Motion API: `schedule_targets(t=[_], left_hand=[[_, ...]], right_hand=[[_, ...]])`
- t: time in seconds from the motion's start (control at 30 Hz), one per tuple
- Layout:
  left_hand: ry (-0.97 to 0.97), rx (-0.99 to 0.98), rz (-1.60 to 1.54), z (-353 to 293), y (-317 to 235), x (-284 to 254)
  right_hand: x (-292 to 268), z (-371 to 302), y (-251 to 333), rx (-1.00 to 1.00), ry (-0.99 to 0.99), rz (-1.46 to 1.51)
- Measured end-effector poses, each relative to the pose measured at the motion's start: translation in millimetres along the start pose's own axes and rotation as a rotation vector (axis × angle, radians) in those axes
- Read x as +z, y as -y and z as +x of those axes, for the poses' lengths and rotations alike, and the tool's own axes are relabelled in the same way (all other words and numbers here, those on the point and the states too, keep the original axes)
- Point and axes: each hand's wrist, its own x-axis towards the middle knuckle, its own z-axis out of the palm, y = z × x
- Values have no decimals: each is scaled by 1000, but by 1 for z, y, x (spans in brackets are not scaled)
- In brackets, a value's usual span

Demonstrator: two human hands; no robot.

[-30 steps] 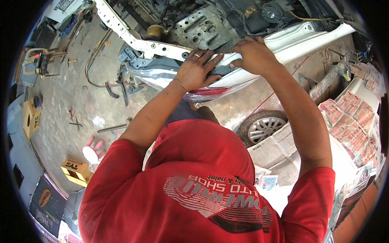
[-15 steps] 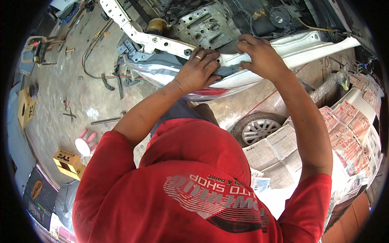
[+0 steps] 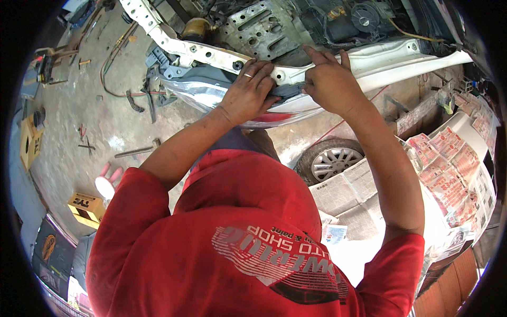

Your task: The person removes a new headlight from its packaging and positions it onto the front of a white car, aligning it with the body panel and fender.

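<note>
A car headlight with a glossy clear lens and grey back lies along the white fender edge and white front frame bar. Red shows in its lens near my hands. My left hand, with a ring on one finger, is closed over the headlight's rear edge, fingertips against the frame bar and thumb on the grey housing. On the right, my right hand reaches over the fender edge. Its index finger is stretched out, and its thumb lies near the housing. What lies under both palms is hidden.
Behind the bar is the open engine bay with a perforated metal plate. Newspaper sheets cover a panel at right, beside a wheel. At left, a yellow box, a metal bar and a hose lie on the floor.
The view has shifted slightly, so the scene sits a little further left and higher. My right index finger has straightened along the fender edge. My left hand stays on the headlight.
</note>
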Motion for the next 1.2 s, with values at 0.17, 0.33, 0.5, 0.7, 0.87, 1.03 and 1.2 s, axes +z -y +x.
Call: schedule_targets(t=[0.17,0.33,0.5,0.7,0.87,1.03,1.2], left_hand=[[-67,-21,-35,-5,0,2],[50,-108,-73,21,-7,-7],[185,-15,136,20,4,3],[126,-29,60,20,5,7],[137,-65,25,19,4,6],[140,-99,61,19,0,8],[121,-94,102,17,-2,7]], right_hand=[[8,0,5,28,-80,25],[11,2,9,27,-150,6],[17,5,10,15,-171,-47],[20,4,8,11,-191,-61],[12,16,4,20,-72,-20],[6,21,-6,10,48,-31],[-4,32,2,84,233,-61]])
